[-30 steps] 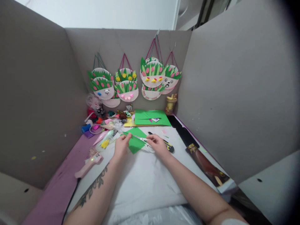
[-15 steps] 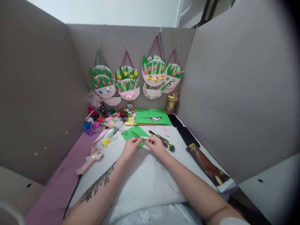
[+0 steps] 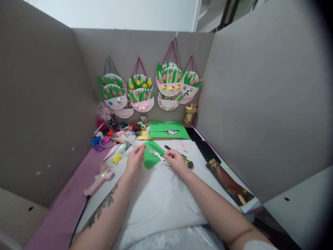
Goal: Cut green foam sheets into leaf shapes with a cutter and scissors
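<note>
Left hand (image 3: 135, 160) pinching the near-left edge of a green paper sheet (image 3: 151, 156), fingers closed on it, holding it just above the white table cover (image 3: 161, 198). Right hand (image 3: 177, 161) gripping the handles of a pair of scissors (image 3: 159, 156), fingers curled through the loops; blades pointing left over the green sheet, apparently parted a little, though too small to say for sure. Sheet between the two hands, ahead of the person, near the middle of the table.

Judging by the sheet's mostly whole outline, cutting only just under way: no loose cut strips visible beside it. A black-and-yellow utility knife (image 3: 182, 158) lying just beyond the right hand. More green paper (image 3: 169, 130) stacked farther back, uncut. Finished paper-plate baskets (image 3: 142, 95) with green leaves hanging on the cardboard wall behind. A pink glue gun (image 3: 98, 181) lying at the left, well apart from the hands, beside a heap of small craft bits (image 3: 114, 135).
</note>
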Motion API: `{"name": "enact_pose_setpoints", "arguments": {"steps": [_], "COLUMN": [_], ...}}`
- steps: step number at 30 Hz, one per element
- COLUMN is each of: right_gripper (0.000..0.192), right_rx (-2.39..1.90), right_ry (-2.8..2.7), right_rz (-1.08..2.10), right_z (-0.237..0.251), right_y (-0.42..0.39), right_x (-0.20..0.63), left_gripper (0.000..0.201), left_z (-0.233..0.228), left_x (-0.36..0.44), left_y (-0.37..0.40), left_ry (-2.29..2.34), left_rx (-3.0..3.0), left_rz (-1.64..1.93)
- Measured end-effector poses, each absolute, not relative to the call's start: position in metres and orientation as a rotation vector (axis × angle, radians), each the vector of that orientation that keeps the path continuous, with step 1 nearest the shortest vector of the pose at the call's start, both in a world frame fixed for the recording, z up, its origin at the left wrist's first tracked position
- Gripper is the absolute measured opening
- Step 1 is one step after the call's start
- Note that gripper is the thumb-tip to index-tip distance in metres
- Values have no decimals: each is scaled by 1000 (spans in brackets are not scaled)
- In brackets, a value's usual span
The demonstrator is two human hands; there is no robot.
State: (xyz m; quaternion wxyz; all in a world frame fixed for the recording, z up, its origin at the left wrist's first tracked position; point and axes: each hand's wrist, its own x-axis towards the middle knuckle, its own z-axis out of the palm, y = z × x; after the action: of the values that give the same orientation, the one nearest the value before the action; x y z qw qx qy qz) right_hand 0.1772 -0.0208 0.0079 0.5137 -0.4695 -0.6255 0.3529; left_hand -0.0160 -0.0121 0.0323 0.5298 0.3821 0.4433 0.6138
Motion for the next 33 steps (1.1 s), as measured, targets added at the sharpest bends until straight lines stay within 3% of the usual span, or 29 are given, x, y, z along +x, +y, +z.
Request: {"name": "enact_pose_setpoints", "arguments": {"steps": [10,24,28,33], "right_gripper": [18,25,28,20], "right_rx": [-1034,-1077,-1113,-1079], "right_ry": [-1693,-1500,-1375,-1563], "right_rz": [844,1174,1113,890], "right_z": [1,2,2,5], "right_y": [-23,-16,-14,-19], "right_x": [167,177,183,172], "left_gripper": [47,52,47,47], "left_z": [7,32,31,22], "left_x": [11,-26,-31,-1], "left_y": [-22,-3,0,-17], "left_ry": [1203,1098,1202,1293], "left_rx": [1364,735,808,1107], "left_rz": [1181,1479,1573,1348]}}
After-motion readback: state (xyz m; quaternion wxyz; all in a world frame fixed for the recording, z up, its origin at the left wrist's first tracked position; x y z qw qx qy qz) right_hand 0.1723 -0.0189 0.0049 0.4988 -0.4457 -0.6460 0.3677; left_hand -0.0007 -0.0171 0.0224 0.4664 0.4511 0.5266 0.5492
